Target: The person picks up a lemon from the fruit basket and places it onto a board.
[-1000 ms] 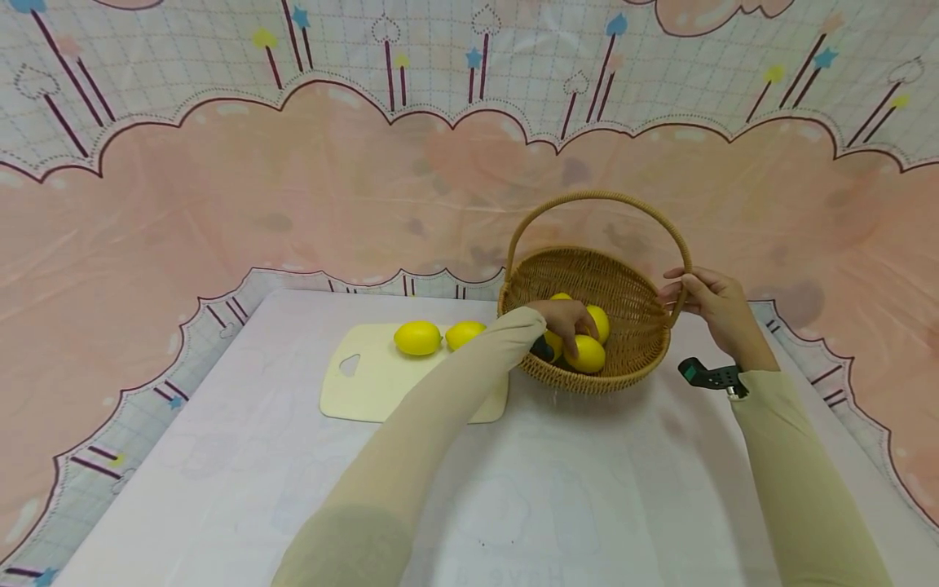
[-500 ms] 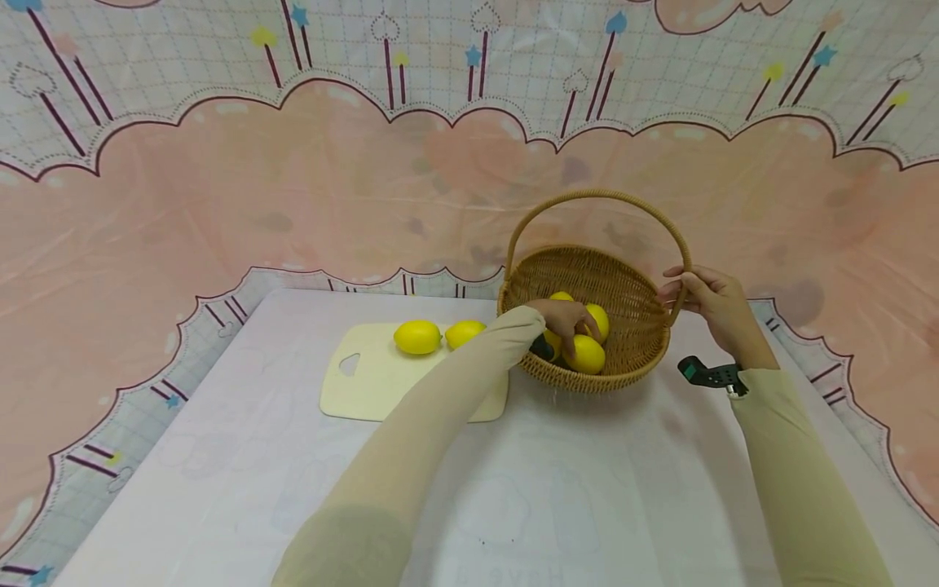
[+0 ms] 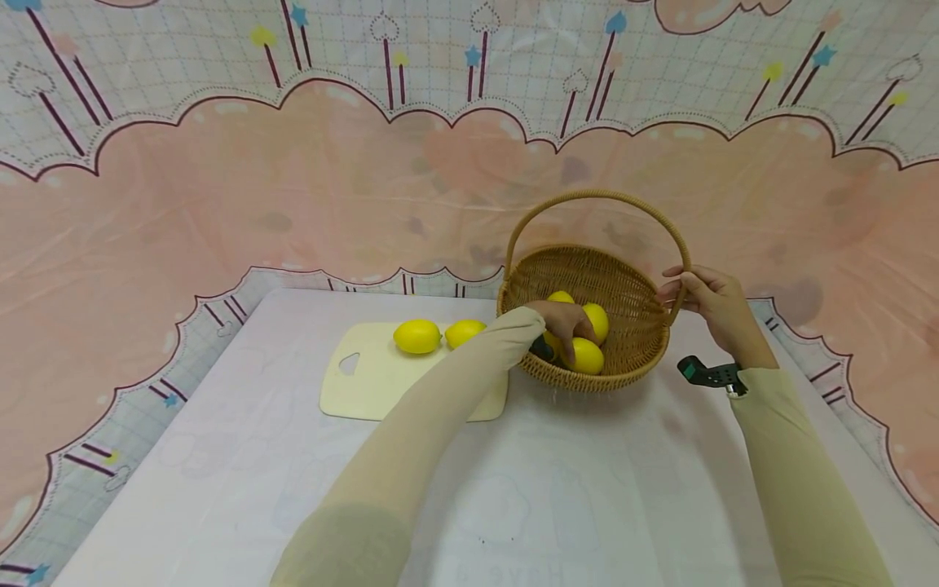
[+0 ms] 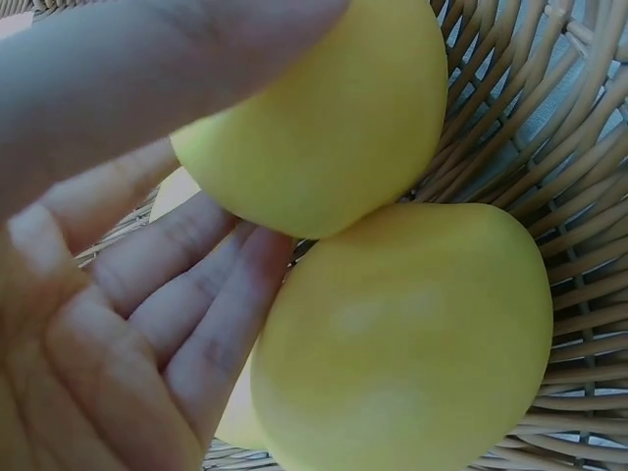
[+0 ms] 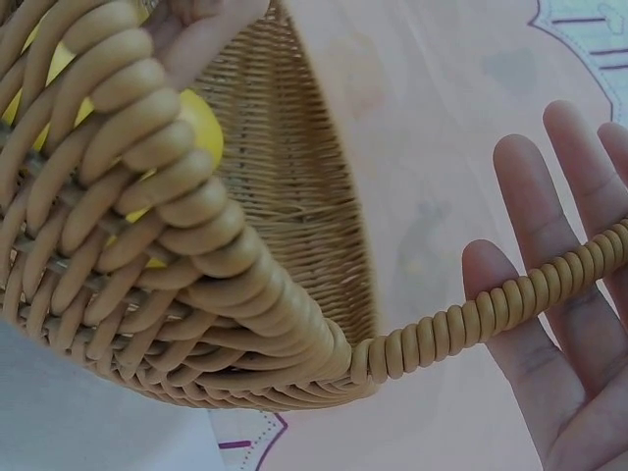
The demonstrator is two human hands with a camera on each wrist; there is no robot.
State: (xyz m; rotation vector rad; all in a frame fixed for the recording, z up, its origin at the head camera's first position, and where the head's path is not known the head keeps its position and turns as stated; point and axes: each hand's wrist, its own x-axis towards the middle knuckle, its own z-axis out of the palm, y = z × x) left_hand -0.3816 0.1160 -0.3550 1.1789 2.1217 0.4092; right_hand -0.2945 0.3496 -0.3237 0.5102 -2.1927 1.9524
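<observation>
In the basket (image 3: pixel 623 322), left fingers (image 4: pixel 211 324) around a lemon (image 4: pixel 324 118).

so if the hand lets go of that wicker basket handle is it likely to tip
Probably it would rock back rather than topple: the basket sits tilted, its rim raised toward the right hand steadying the handle. The lemons cluster at the low side, so they may roll. The woven wicker looks stiff, unlikely to sag.
</observation>
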